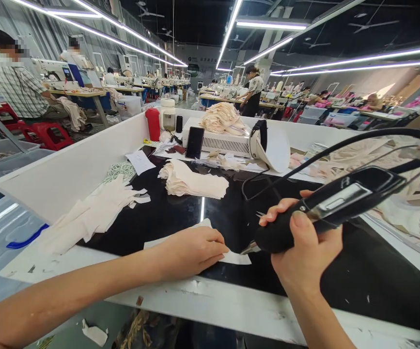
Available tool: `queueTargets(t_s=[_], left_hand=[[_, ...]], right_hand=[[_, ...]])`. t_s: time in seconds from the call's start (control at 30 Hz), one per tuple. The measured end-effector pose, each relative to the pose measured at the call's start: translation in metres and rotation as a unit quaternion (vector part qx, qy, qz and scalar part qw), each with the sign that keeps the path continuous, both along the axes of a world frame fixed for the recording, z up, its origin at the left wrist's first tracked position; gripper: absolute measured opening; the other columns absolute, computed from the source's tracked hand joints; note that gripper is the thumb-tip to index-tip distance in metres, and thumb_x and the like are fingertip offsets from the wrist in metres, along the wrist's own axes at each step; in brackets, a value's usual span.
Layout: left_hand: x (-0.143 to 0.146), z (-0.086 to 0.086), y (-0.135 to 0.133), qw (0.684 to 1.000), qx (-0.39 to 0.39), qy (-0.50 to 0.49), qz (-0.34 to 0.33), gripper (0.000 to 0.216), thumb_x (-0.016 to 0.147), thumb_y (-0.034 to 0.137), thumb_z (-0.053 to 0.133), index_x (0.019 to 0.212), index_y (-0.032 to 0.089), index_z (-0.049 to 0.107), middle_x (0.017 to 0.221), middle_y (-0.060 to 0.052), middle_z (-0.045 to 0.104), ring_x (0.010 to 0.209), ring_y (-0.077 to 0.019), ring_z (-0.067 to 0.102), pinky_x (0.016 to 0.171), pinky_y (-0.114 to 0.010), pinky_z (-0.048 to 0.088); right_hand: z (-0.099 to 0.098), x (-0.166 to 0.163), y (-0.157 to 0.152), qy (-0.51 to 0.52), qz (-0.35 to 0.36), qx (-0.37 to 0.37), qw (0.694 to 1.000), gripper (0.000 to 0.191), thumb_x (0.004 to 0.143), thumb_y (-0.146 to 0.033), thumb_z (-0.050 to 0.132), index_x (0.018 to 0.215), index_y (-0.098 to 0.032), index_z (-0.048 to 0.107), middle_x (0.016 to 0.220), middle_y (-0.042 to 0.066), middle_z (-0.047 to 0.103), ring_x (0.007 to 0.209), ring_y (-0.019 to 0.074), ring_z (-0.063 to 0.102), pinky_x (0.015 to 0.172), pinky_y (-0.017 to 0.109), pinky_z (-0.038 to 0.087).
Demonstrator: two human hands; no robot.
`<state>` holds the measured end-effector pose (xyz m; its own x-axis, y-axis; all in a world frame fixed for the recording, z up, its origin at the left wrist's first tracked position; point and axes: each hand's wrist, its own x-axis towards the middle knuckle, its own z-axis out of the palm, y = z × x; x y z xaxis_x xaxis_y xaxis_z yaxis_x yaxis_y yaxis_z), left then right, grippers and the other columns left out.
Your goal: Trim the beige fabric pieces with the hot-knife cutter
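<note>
While the left hand (198,249) presses white cloth (237,258) near the desk (231,296)'s front edge, pinch unclear, the right hand (304,242) grips a black tool (340,201), tip (250,248) at the cloth: one slip could nick those fingers (213,236)!

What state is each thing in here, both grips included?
Left grip, resting on the white piece; grasp unclear.
Right grip, closed round the tool.
Tool, held, tip near the white piece; running or not unclear.
White piece, flat, partly covered.
Centre stack, loosely piled, edges uneven.
Back stack, piled on the white box.
Phone, propped upright, screen dark.
Red cup, upright.
Jar, upright, lidded.
Lights, lit.
</note>
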<state>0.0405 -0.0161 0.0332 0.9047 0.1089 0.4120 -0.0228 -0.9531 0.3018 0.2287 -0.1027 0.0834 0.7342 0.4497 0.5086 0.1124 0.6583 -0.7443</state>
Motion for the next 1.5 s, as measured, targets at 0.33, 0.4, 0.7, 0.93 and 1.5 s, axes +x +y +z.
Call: queueTargets(t_s=[0.33, 0.4, 0.7, 0.93, 1.5], left_hand=[[-0.002, -0.006, -0.013, 0.998, 0.006, 0.039, 0.046, 0.025, 0.115, 0.024, 0.049, 0.115, 0.015, 0.072, 0.115, -0.01, 0.073, 0.101, -0.0206, 0.071, 0.09, -0.032, 0.06], [-0.001, -0.006, -0.014, 0.997, 0.023, 0.048, 0.049, 0.023, 0.114, 0.026, 0.05, 0.117, 0.015, 0.071, 0.115, -0.009, 0.072, 0.102, -0.0211, 0.071, 0.092, -0.033, 0.06], [-0.002, -0.005, -0.022, 0.992, 0.086, 0.07, 0.055, 0.023, 0.111, 0.036, 0.059, 0.123, 0.017, 0.066, 0.112, -0.009, 0.066, 0.104, -0.0235, 0.067, 0.09, -0.034, 0.061], [-0.003, -0.009, -0.024, 0.99, 0.106, 0.073, 0.064, 0.023, 0.109, 0.036, 0.062, 0.124, 0.018, 0.064, 0.116, -0.01, 0.065, 0.108, -0.0247, 0.066, 0.093, -0.035, 0.061], [-0.001, -0.015, -0.025, 0.992, 0.09, 0.058, 0.066, 0.025, 0.108, 0.035, 0.064, 0.127, 0.018, 0.064, 0.117, -0.01, 0.065, 0.111, -0.0258, 0.066, 0.093, -0.036, 0.063]], right_hand=[[-0.006, 0.001, -0.011, -0.021, -0.012, -0.008, 1.0, 0.044, 0.079, -0.039, 0.092, 0.111, -0.025, 0.066, 0.078, -0.005, 0.07, 0.058, 0.0143, 0.064, 0.053, 0.03, 0.058], [-0.007, 0.001, -0.012, -0.023, -0.008, -0.014, 1.0, 0.042, 0.081, -0.039, 0.091, 0.113, -0.026, 0.066, 0.08, -0.005, 0.07, 0.059, 0.0144, 0.065, 0.056, 0.031, 0.059], [-0.013, 0.003, -0.012, -0.027, 0.0, -0.011, 1.0, 0.039, 0.084, -0.037, 0.089, 0.115, -0.026, 0.067, 0.082, -0.004, 0.072, 0.061, 0.0148, 0.066, 0.058, 0.031, 0.059], [-0.005, 0.0, -0.008, -0.013, 0.006, -0.006, 1.0, 0.04, 0.081, -0.038, 0.091, 0.111, -0.025, 0.067, 0.079, -0.005, 0.071, 0.058, 0.0144, 0.065, 0.055, 0.03, 0.058], [-0.008, -0.013, 0.013, -0.009, 0.043, -0.018, 0.999, 0.041, 0.085, -0.041, 0.088, 0.113, -0.025, 0.062, 0.081, -0.006, 0.068, 0.058, 0.0132, 0.064, 0.056, 0.03, 0.058]])
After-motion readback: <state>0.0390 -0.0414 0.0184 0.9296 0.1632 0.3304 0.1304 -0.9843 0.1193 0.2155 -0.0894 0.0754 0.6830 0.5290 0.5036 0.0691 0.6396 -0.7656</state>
